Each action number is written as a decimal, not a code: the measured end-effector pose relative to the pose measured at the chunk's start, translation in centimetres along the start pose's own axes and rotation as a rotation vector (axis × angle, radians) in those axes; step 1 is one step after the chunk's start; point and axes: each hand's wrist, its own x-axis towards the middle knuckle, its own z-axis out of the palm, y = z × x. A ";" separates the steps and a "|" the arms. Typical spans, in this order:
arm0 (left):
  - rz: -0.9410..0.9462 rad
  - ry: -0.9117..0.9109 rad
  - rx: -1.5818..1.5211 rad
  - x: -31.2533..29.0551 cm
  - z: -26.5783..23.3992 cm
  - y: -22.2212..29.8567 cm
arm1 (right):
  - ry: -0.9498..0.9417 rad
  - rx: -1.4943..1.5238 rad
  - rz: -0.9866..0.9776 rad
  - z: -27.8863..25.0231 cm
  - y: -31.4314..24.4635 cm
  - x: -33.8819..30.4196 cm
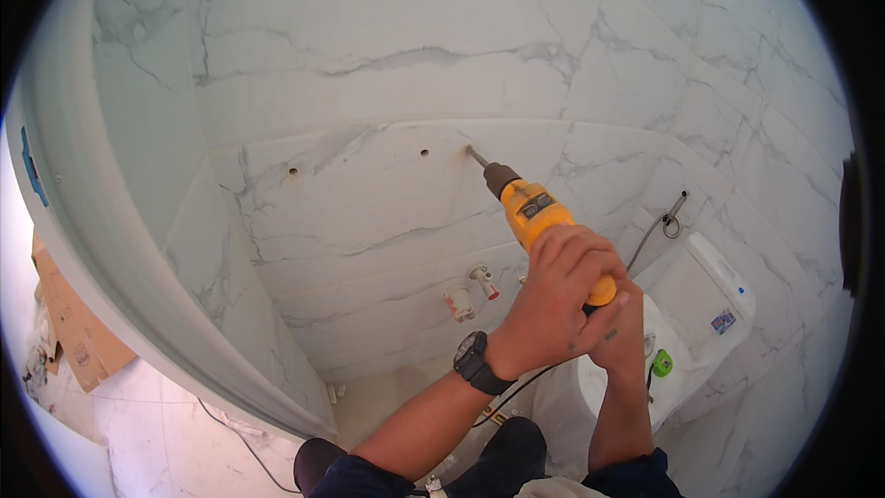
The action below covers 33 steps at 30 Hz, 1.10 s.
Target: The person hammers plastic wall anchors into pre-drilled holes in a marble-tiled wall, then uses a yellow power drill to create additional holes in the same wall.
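A yellow and black power drill [535, 210] points up and to the left at the marbled tile wall [387, 212]. Its drill bit [475, 155] meets the tile at a dusty spot, and how deep it sits I cannot tell. My left hand [551, 300] wraps over the rear of the drill's body. Behind it, my right hand [618, 332] is closed around the grip, mostly hidden by the left. Two drilled holes, one farther left [293, 171] and one nearer the bit [424, 153], lie at about the same height.
Below the drill, a valve [482, 281] and a pipe fitting [458, 302] stick out of the wall. A white toilet [710, 267] stands at right, with a green tape measure [662, 363] on it. A hose [656, 226] hangs behind. Cardboard [83, 323] lies beyond the door frame [120, 249].
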 end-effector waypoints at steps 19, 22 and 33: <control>-0.102 -0.058 0.060 0.5 0.1 2.0 | 0.020 -0.023 0.023 -0.5 -1.7 -0.3; -0.109 -0.054 0.038 0.6 0.2 2.2 | 0.022 -0.074 0.081 -0.6 -2.1 -0.4; -0.102 -0.051 0.035 1.0 -0.4 3.7 | 0.008 -0.076 0.131 -1.3 -4.2 -1.4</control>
